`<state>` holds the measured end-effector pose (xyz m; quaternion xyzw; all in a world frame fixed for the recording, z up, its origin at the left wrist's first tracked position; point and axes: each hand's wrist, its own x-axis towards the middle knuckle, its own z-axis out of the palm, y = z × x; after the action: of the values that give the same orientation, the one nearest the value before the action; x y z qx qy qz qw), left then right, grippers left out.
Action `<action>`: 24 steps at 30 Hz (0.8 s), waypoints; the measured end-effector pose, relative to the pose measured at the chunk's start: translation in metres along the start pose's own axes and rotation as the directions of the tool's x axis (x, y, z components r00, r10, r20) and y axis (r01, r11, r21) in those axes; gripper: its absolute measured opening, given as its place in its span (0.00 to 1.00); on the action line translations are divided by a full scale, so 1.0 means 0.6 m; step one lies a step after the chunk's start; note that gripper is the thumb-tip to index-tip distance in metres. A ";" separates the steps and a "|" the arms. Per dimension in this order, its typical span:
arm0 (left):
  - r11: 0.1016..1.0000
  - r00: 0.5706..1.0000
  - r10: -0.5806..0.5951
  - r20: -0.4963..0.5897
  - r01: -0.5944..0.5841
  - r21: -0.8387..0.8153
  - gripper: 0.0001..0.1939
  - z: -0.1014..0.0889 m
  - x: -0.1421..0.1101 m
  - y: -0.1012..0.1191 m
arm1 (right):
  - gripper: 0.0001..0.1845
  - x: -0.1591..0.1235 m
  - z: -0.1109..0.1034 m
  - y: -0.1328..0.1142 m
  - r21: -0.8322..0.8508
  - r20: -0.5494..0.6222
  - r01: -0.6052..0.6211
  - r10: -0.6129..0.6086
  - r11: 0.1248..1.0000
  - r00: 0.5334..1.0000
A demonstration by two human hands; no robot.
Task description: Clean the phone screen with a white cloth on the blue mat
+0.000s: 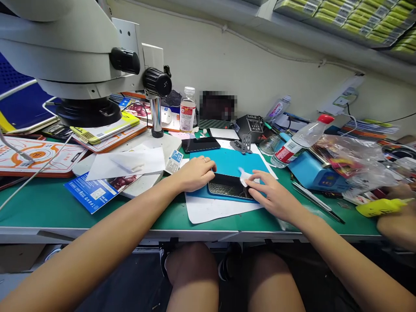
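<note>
A dark smartphone (227,187) lies glossy side up on a blue mat (234,161). Curled at its upper left corner, my left hand (196,174) has its thumb and fingers bent in against the phone's edge. Over the phone's right end, my right hand (271,193) pinches a small white wipe (244,177) between thumb and fingers, touching the screen. The underside of the wipe is hidden. A sheet of white paper (214,210) shows below the mat. Behind the mat lies another black phone (200,144).
A microscope (87,65) overhangs the left side above boxes and papers. A red-capped bottle (302,141), tweezers (318,201) and plastic bags crowd the right. Another person's hand (398,221) is at the far right beside a yellow bottle (380,207). A clear bottle (187,110) stands behind.
</note>
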<state>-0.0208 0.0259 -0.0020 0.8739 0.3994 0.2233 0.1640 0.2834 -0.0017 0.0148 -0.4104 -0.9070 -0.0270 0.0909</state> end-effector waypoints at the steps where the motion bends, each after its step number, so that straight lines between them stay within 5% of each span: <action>1: 1.000 1.000 0.005 -0.002 -0.005 0.002 0.16 0.001 0.001 -0.001 | 0.22 -0.009 -0.001 0.004 0.001 -0.001 -0.012 0.012 1.000 1.000; 5: 1.000 1.000 -0.001 -0.002 0.001 0.002 0.16 0.002 0.004 -0.002 | 0.22 -0.009 -0.004 0.004 0.025 0.002 -0.031 0.031 0.999 1.000; 16: 0.997 0.998 -0.063 -0.024 0.062 -0.036 0.17 0.007 0.003 0.001 | 0.20 0.096 0.014 -0.078 0.152 0.046 0.075 -0.083 0.986 0.996; 24: 0.992 0.995 -0.100 -0.013 0.098 -0.074 0.19 0.001 0.001 0.002 | 0.22 0.018 0.009 -0.025 0.145 0.063 -0.048 0.039 0.988 0.997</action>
<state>-0.0194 0.0256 -0.0020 0.8445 0.4351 0.2368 0.2035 0.2644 -0.0029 0.0120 -0.4228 -0.8997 0.0543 0.0940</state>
